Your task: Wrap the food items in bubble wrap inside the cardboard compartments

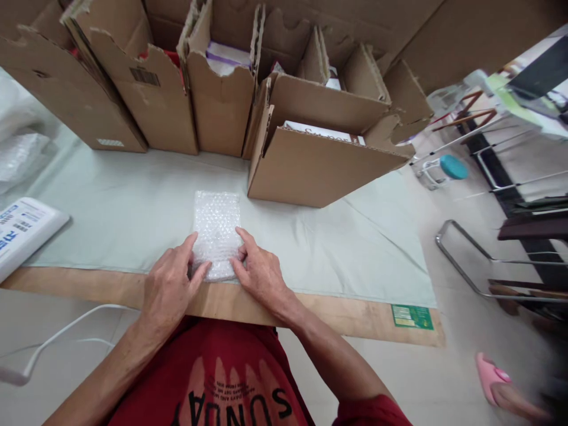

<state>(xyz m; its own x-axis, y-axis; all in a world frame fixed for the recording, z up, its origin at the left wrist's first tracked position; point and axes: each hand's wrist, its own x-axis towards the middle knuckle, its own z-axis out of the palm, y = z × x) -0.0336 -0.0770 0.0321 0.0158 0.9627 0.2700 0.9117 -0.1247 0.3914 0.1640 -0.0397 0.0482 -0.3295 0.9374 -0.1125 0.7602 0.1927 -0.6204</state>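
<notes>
A small bubble-wrap packet (217, 228) lies flat on the pale green cloth (133, 219) near the table's front edge. My left hand (171, 287) pinches its near left corner between thumb and fingers. My right hand (260, 272) grips the near right corner the same way, index finger stretched along the packet's side. Both hands rest on the packet's near end; its far end lies free on the cloth.
Several open cardboard boxes (310, 160) with packaged goods stand in a row behind the packet. A white device (22, 234) sits at the left edge, with a white cable (57, 337) below the table. Metal stools (470, 260) and another person's pink-slippered foot (501, 387) are on the right.
</notes>
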